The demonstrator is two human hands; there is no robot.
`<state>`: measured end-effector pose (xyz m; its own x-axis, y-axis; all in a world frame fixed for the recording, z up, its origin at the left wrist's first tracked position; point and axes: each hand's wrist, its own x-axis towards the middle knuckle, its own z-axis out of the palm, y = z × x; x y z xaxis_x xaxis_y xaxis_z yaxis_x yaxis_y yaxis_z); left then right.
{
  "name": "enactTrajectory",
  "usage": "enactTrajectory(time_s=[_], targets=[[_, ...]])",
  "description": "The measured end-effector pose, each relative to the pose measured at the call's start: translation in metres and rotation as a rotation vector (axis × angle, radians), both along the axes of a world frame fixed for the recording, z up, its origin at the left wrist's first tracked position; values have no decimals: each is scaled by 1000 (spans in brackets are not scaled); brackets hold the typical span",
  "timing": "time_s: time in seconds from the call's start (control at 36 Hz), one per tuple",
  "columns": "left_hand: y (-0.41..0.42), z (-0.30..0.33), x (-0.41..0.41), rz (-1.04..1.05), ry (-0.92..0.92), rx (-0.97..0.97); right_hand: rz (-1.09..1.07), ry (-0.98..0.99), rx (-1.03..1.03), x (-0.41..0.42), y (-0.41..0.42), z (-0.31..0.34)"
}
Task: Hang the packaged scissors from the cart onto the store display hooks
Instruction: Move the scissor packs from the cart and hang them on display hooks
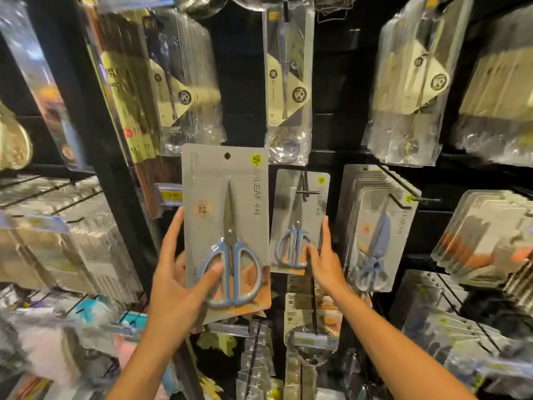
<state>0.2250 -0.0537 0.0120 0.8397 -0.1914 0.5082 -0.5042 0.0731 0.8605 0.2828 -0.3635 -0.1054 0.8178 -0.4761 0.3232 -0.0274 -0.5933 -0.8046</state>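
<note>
Left hand (178,281) around a scissors pack (227,226); right hand (324,261) on the hung pack (300,223)

Grey scissors pack (226,226) — blue handles down, upright, unhung — beside its hung twin (298,220).

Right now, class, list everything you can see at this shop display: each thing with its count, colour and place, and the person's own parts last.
Grey card pack of blue-handled scissors: one, held centre, not yet hooked.
Matching smaller-looking scissors pack: one visible, hanging on the black hook.
Stack of blue shears packs: several, grey, right hook.
Clear-bagged utensils with cream cards: many, upper row.
Yellow price tag: one, left of the held pack.
Blurred packets: many, silver, left.
Left hand: gripping the held pack.
Right hand: touching the hung pack.
</note>
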Motion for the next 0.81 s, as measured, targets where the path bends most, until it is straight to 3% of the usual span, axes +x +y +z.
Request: enactTrajectory(time_s=[0.33,0.58,0.81], targets=[[-1,12,-4,20,-39,2,-122,199,-4,37,-26,19],[12,12,-3,0,-34,-19,-96,89,137,24,-8,17],[19,3,-3,-24,-19,23,184,-40,298,-37,54,28]])
